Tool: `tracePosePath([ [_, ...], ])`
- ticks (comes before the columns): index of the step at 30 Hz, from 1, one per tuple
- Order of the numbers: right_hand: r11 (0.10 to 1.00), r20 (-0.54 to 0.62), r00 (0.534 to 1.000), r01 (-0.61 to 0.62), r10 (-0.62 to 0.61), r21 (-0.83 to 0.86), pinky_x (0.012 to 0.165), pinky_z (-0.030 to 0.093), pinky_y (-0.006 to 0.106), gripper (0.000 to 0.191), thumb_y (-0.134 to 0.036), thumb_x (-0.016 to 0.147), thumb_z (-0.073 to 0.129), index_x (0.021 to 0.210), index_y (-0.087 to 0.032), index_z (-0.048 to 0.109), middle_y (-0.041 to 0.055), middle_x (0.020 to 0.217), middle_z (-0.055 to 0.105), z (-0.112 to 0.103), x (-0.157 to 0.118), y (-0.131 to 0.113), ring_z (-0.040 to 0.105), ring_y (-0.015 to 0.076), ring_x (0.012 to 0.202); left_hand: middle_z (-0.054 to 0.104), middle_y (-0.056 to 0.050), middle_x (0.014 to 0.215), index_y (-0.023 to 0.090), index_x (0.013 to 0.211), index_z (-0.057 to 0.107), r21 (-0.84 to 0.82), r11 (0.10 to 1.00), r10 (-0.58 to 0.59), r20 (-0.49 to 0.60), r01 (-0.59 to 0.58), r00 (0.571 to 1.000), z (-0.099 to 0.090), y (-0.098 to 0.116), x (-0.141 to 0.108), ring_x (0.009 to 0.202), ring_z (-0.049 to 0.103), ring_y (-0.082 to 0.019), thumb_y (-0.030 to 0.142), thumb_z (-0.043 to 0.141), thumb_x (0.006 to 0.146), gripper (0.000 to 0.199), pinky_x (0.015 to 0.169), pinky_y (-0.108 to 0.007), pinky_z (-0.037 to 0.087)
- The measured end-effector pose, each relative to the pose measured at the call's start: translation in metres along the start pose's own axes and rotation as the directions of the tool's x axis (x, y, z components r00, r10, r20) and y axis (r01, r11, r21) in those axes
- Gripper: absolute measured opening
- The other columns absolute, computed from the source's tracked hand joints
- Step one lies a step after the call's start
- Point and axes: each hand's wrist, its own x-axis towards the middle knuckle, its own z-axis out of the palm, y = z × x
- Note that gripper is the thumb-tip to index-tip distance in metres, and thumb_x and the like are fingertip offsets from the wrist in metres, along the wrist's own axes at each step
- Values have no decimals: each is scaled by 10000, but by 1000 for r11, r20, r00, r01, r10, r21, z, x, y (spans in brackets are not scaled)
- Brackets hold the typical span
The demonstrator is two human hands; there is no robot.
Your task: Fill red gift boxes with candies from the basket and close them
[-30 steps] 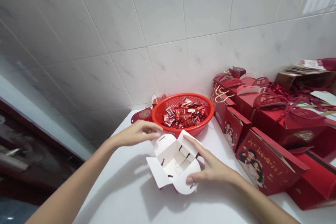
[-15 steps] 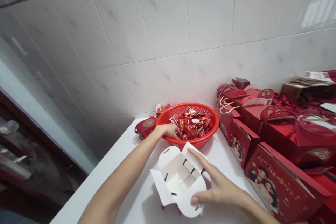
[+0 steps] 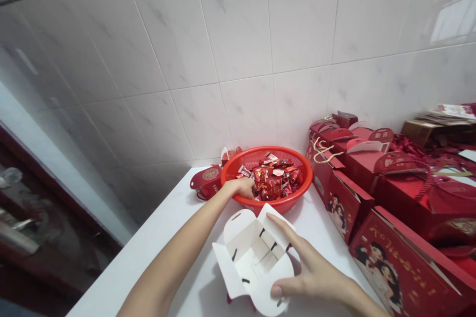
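Note:
My left hand [image 3: 243,187] reaches into a red plastic basket [image 3: 307,178] of wrapped candies [image 3: 273,185]. Its fingers curl down at the near left side of the candy pile, and what the fingertips hold, if anything, is hidden. An opened paper gift box [image 3: 231,272], white inside with dark slots in its flaps, stands on the table in front of the basket. My right hand [image 3: 303,270] grips this box on its right side, the thumb on the near flap and the fingers along the far one. No candy shows inside the box.
Along the right stand several red gift boxes [image 3: 405,262] with couple pictures and cord handles. A closed small red box [image 3: 208,181] sits left of the basket. The white table [image 3: 174,225] meets a tiled wall [image 3: 245,54]; its left edge drops off.
My left hand stays in the basket, its fingers slightly more curled among the candies. My right hand keeps its hold on the box, which has barely moved. The view has shifted slightly.

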Motion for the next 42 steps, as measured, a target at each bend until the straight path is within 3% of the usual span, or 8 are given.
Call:
tracePosePath([
  [5,1000,-3,1000,3,-3,-21,1162,337,464,1244,-489,576,917,1592,-260,237,115,1644,236,0,0,1,351,353,1447,510,21,553,188,546,545,-139,984,85,-210,-115,974,0,-2,-2,621,524,-193,274,726,582,204,587,-275,380],
  [9,1000,3,1000,-1,1,-20,1154,347,460,1231,-502,584,906,1592,-267,239,113,1636,260,-1,0,-1,373,355,1433,579,3,694,162,753,650,-277,935,109,-368,-221,924,-2,-4,-2,731,548,-202,386,714,677,245,648,-269,401],
  [16,998,-23,999,37,-36,46,1152,366,443,1226,-528,570,911,1584,-290,264,91,1635,273,2,-1,4,356,367,1452,668,-75,916,124,909,656,-453,821,122,-455,-347,882,-3,-4,-2,895,591,-237,408,709,756,326,776,-294,458],
  [21,998,16,1000,25,-25,50,1005,518,433,749,-613,781,731,1440,-309,545,79,1266,688,-1,25,24,639,355,1193,665,-63,880,134,864,644,-528,776,81,-459,-345,885,-2,-5,2,870,600,-217,328,612,818,202,779,-294,474],
  [25,998,11,1000,-5,4,57,971,538,434,588,-656,894,553,1359,-305,633,67,1038,761,-3,44,36,709,331,1052,650,-39,856,155,824,630,-586,746,28,-449,-318,893,-2,-6,5,870,585,-206,272,611,775,128,792,-288,467],
  [33,990,11,996,-85,85,115,940,552,454,646,-732,900,450,1251,-262,718,98,1051,754,-5,56,46,718,350,1035,601,-13,771,175,700,571,-656,693,-36,-445,-299,895,-3,-10,7,817,547,-202,268,589,700,95,770,-302,444],
  [37,991,9,996,-94,94,94,996,521,448,678,-703,842,589,1358,-265,642,99,1161,727,-9,39,41,660,364,1155,589,-9,743,172,662,555,-682,648,-5,-449,-339,893,-1,-11,8,769,542,-185,304,655,662,166,743,-292,429],
  [42,999,-9,1000,-26,27,46,1131,389,464,1225,-526,554,908,1581,-292,282,80,1598,359,-4,9,18,346,404,1449,622,-27,775,161,711,596,-697,592,48,-471,-405,881,-1,-12,8,794,566,-197,405,751,633,300,749,-292,429],
])
